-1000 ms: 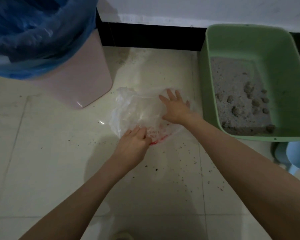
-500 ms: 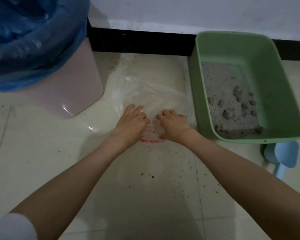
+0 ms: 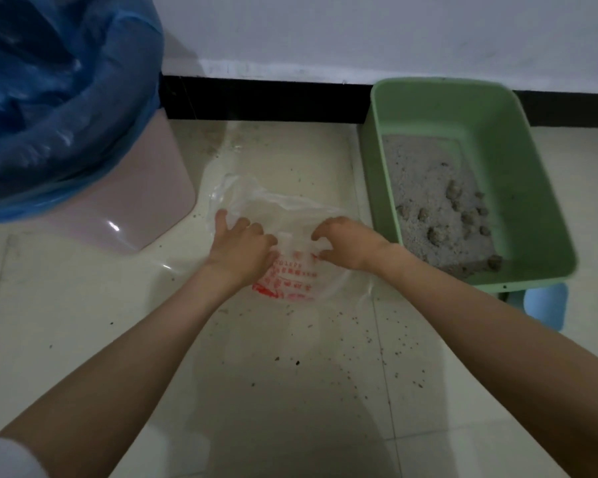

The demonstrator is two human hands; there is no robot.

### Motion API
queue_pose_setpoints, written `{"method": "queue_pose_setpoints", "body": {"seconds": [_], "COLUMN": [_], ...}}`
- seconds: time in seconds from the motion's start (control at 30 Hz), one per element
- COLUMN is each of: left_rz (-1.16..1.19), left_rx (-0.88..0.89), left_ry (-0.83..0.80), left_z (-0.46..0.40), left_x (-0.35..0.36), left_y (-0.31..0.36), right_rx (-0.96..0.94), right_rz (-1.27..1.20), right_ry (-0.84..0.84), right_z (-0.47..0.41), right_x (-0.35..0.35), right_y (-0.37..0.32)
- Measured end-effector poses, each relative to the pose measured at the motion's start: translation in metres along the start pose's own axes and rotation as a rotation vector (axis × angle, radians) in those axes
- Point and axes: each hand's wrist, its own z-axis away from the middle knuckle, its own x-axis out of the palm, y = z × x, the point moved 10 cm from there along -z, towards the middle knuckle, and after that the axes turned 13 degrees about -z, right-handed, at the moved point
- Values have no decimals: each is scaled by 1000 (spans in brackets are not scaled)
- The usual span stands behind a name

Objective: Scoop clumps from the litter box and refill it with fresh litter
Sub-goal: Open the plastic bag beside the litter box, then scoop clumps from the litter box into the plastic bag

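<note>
A clear plastic bag [image 3: 283, 215] with red print lies on the tiled floor in the middle. My left hand [image 3: 239, 250] grips its near left part, fingers curled into the film. My right hand [image 3: 349, 246] pinches the bag's near right part. To the right stands a green litter box [image 3: 539, 208] with grey litter [image 3: 425, 188] and several dark clumps [image 3: 470, 215] on it. A light blue scoop [image 3: 546, 305] lies on the floor just in front of the box's near right corner, partly hidden by it.
A pink bin [image 3: 132, 208] lined with a blue bag [image 3: 56, 98] stands at the left, close to the plastic bag. A white wall with a black skirting [image 3: 263, 101] runs behind. Litter crumbs [image 3: 370, 339] are scattered over the tiles near me.
Both hands came together on the bag's near edge, then spread slightly apart, gripping the film. The bag has been pulled a little toward me and bunched up.
</note>
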Motion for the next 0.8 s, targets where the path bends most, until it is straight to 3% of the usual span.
{"method": "queue_pose_setpoints", "body": {"seconds": [0.27,0.43,0.6,0.67,0.8], "left_rz": [359,211,67,39,-25], "left_rx": [172,254,269,258,176], "left_ry": [235,257,257,232,161], "left_z": [29,11,-27,-30,-26], "left_x": [-68,-93,-93,-81,-68], "left_y": [61,128,196,218,225], "right_rx": [48,128,472,666,930], "right_rz": [-202,-190,-342,-457,-652], "right_ry": [245,556,857,854,485], "right_z": [107,175,268,299,312], "right_x": [-72,-100,-74,-44,32], "right_y": [41,130,260,310,360]}}
